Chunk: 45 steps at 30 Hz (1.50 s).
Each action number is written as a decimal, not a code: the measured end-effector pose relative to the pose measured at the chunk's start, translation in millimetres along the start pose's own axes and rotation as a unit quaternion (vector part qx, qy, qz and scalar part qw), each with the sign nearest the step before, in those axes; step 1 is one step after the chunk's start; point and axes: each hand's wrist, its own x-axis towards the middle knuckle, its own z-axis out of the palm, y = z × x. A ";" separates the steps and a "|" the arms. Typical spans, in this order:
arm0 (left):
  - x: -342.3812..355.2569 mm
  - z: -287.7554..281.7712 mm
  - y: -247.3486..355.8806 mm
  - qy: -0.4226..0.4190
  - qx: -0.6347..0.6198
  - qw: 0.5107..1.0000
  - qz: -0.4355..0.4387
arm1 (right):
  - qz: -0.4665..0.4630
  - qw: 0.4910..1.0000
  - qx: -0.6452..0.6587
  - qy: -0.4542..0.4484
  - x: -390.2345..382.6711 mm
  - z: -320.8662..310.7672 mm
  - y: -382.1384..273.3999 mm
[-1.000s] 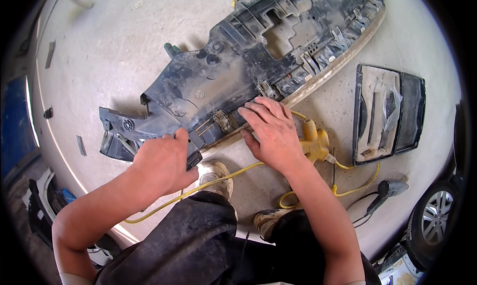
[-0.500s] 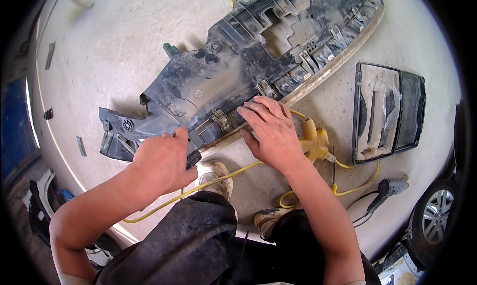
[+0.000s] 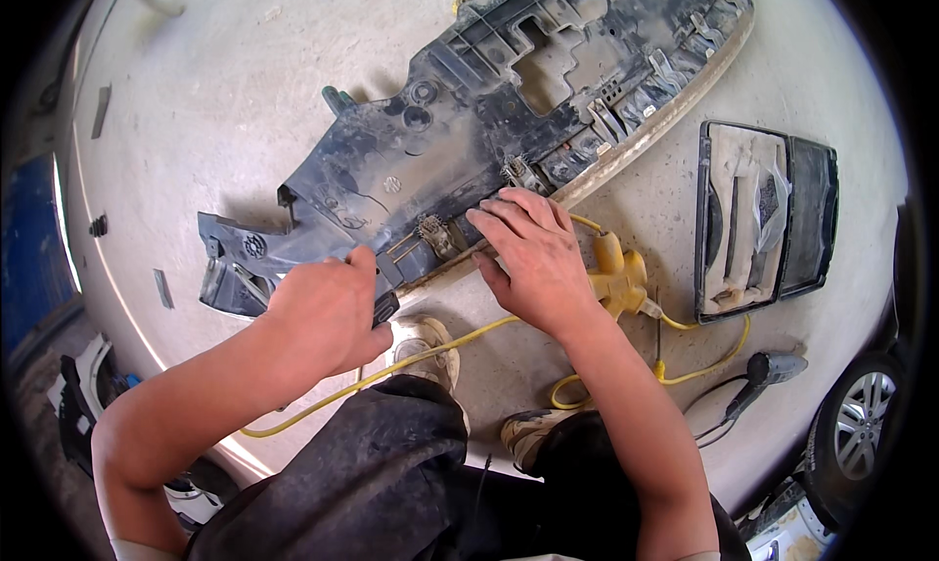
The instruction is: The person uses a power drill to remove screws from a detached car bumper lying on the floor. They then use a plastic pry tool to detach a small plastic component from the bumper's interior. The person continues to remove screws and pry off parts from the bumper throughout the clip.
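Both hands are working the bumper cover (image 3: 469, 140) on the concrete floor (image 3: 215, 91): left hand (image 3: 328, 312) grips its near edge, right hand (image 3: 528, 253) lies flat, fingers spread, holding nothing. Looks mid-teardown; next probably needs a firm, careful pull at the clips (image 3: 435, 233).

Pale concrete floor (image 3: 245, 101). Dusty grey bumper panel (image 3: 460, 160) at twelve o'clock; framed grille piece (image 3: 763, 219) at three; yellow cord (image 3: 391, 370) at six.

This is a car repair workshop or garage. A dusty, dark plastic bumper panel (image 3: 469, 140) lies on the bare concrete floor (image 3: 225, 101). Right of the panel sits a black grille insert (image 3: 763, 219); below it trail a yellow extension cord (image 3: 626, 277) and a power tool (image 3: 768, 370). A car wheel (image 3: 861, 414) shows at far right.
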 end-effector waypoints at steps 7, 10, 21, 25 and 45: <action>0.4 -0.9 3.0 0.000 0.032 0.999 -0.002 | -0.001 1.000 0.006 0.003 0.4 -0.8 -0.4; 2.4 0.4 5.0 0.002 0.043 0.999 -0.006 | 0.002 1.000 0.004 0.002 0.2 -1.2 -0.5; 3.7 -8.0 -3.1 -0.031 0.022 0.999 0.001 | -0.003 1.000 0.010 0.000 -1.3 0.7 2.5; 2.7 -8.5 -5.2 -0.034 0.038 0.999 0.008 | -0.002 1.000 0.011 -0.001 -1.0 0.0 2.0; 3.3 -5.5 0.5 -0.027 0.032 0.999 0.014 | 0.007 1.000 0.004 -0.009 -1.3 0.4 1.2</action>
